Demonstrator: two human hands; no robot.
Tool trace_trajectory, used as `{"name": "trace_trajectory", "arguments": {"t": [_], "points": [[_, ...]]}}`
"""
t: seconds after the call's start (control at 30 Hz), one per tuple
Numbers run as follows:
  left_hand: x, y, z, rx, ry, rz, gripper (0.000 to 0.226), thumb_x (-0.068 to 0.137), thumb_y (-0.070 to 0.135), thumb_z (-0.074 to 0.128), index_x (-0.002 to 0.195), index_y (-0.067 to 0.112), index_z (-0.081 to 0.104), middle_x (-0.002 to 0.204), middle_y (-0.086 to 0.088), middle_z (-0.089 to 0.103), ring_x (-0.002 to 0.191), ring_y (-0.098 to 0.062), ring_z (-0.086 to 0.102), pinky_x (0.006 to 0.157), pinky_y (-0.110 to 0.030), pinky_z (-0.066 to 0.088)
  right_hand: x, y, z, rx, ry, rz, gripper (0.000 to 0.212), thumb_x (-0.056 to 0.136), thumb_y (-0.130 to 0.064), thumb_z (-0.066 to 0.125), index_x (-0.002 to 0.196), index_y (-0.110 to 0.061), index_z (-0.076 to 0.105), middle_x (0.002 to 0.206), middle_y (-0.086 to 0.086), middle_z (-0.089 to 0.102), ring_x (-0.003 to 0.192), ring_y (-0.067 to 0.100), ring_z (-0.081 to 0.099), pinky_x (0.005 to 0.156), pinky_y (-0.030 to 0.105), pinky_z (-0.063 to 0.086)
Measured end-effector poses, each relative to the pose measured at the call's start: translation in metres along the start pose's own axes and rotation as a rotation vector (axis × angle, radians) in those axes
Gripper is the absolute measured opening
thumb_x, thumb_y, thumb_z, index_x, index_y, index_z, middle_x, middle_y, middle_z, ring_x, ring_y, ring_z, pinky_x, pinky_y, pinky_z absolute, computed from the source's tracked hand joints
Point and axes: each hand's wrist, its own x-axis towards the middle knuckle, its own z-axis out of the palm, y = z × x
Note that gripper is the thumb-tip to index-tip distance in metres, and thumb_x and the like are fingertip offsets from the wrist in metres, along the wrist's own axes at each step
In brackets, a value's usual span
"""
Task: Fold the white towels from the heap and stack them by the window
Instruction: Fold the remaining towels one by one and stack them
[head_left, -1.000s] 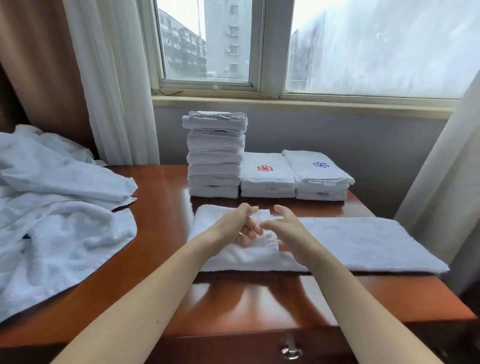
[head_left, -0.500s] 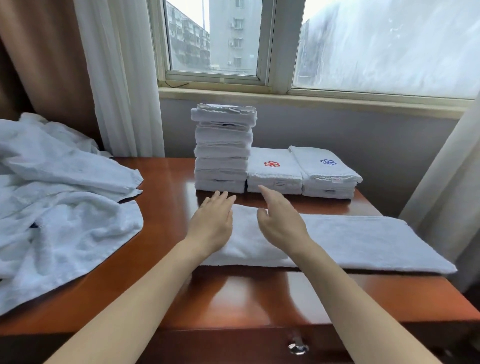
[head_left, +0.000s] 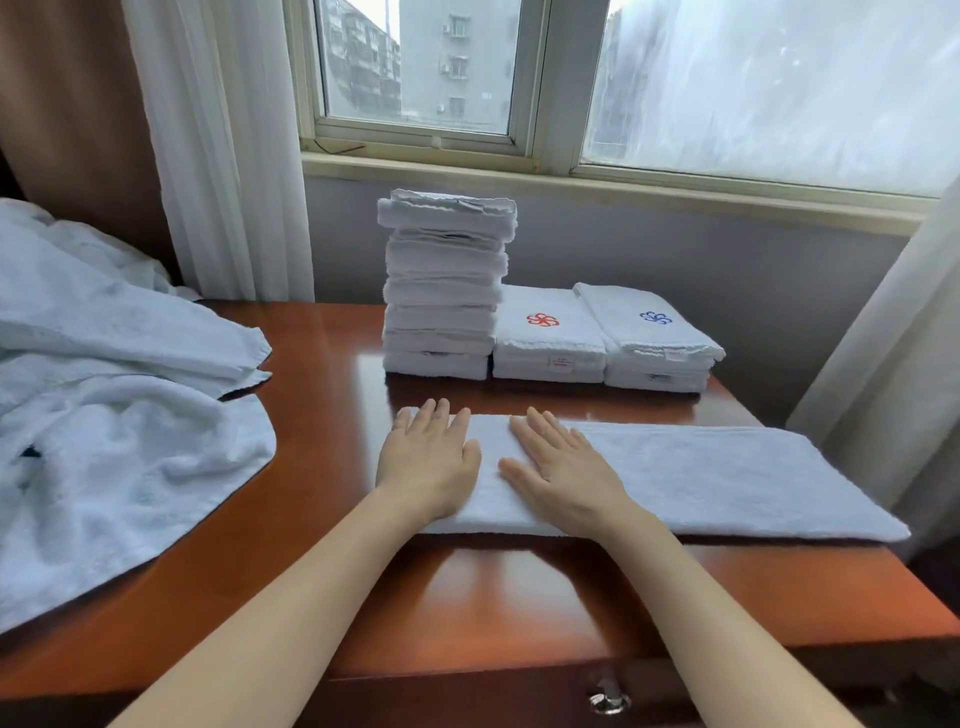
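Observation:
A white towel (head_left: 727, 478), folded into a long strip, lies across the wooden table (head_left: 322, 395). My left hand (head_left: 428, 462) rests flat on its left end, fingers straight. My right hand (head_left: 561, 467) lies flat beside it on the same end. A heap of loose white towels (head_left: 114, 405) covers the table's left side. Under the window stands a tall stack of folded towels (head_left: 447, 283), with a low stack bearing a red emblem (head_left: 548, 332) and another with a blue emblem (head_left: 652, 332) to its right.
White curtains hang at the left (head_left: 218, 145) and right (head_left: 883, 353) of the window (head_left: 519, 78). The towel strip's right end reaches the table's right edge. A drawer handle (head_left: 609, 699) sits below the table's front edge.
My hands let go of the towel's folded left end and flattened out on it, fingers straight. The view shifted slightly lower and closer.

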Motion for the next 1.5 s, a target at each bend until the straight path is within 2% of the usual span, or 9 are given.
{"name": "trace_trajectory", "arguments": {"t": [0.27, 0.6, 0.77, 0.93, 1.07, 1.23, 1.5], "points": [[-0.01, -0.053, -0.001, -0.021, 0.01, -0.016, 0.058, 0.103, 0.041, 0.012, 0.158, 0.024, 0.008, 0.166, -0.004, 0.004, 0.152, -0.017, -0.001, 0.123, -0.04, -0.002, 0.014, -0.046, 0.015, 0.016, -0.019, -0.036, 0.066, 0.1, -0.059, 0.026, 0.158, -0.031, 0.011, 0.166, -0.007, -0.003, 0.151, 0.006, -0.009, 0.122, 0.033, -0.006], [-0.046, -0.13, -0.011, -0.017, -0.001, -0.139, 0.056, 0.104, 0.042, 0.017, 0.158, 0.027, 0.01, 0.166, 0.0, 0.004, 0.152, -0.014, 0.0, 0.121, -0.037, -0.003, 0.036, -0.123, 0.047, 0.028, -0.044, -0.142, 0.068, 0.099, -0.059, 0.024, 0.158, -0.028, 0.01, 0.166, -0.004, -0.002, 0.151, 0.01, -0.009, 0.123, 0.037, -0.007], [-0.049, -0.133, -0.014, -0.001, -0.017, -0.139, 0.056, 0.105, 0.041, 0.017, 0.158, 0.027, 0.011, 0.166, 0.0, 0.005, 0.152, -0.013, 0.001, 0.122, -0.037, -0.002, 0.036, -0.124, 0.046, 0.054, -0.058, -0.163, 0.067, 0.1, -0.059, 0.025, 0.158, -0.028, 0.012, 0.166, -0.004, -0.001, 0.152, 0.01, -0.007, 0.123, 0.037, -0.005], [-0.048, -0.132, -0.019, 0.062, -0.085, -0.158, 0.056, 0.105, 0.038, 0.015, 0.158, 0.024, 0.009, 0.166, -0.003, 0.005, 0.152, -0.016, 0.002, 0.122, -0.039, 0.0, 0.021, -0.097, 0.034, 0.004, -0.05, -0.142, 0.068, 0.1, -0.061, 0.019, 0.158, -0.027, 0.011, 0.166, -0.004, 0.003, 0.152, 0.009, -0.002, 0.122, 0.035, -0.004], [-0.039, -0.102, -0.03, 0.069, -0.087, -0.16, 0.055, 0.104, 0.034, 0.016, 0.157, 0.019, 0.018, 0.164, -0.008, 0.013, 0.152, -0.022, 0.006, 0.121, -0.046, 0.004, 0.01, -0.062, 0.017, -0.084, -0.047, -0.106, 0.063, 0.102, -0.056, 0.018, 0.156, -0.025, 0.02, 0.166, -0.001, 0.008, 0.152, 0.014, 0.0, 0.123, 0.037, 0.001], [-0.024, -0.017, -0.028, -0.039, -0.033, 0.014, 0.055, 0.105, 0.038, 0.019, 0.156, 0.02, 0.023, 0.164, -0.006, 0.016, 0.152, -0.022, 0.009, 0.122, -0.043, 0.007, 0.001, -0.018, -0.004, -0.083, 0.002, -0.069, 0.052, 0.105, -0.045, 0.021, 0.15, -0.023, 0.032, 0.163, 0.001, 0.019, 0.152, 0.015, 0.008, 0.121, 0.039, 0.006], [0.008, 0.097, -0.009, -0.094, -0.051, 0.251, 0.055, 0.105, 0.043, 0.025, 0.156, 0.022, 0.021, 0.165, -0.004, 0.01, 0.152, -0.018, 0.006, 0.123, -0.036, 0.008, -0.031, 0.085, -0.037, -0.178, 0.067, 0.197, 0.049, 0.105, -0.039, 0.023, 0.151, -0.024, 0.028, 0.16, 0.0, 0.023, 0.15, 0.02, 0.013, 0.12, 0.05, 0.008]]}}
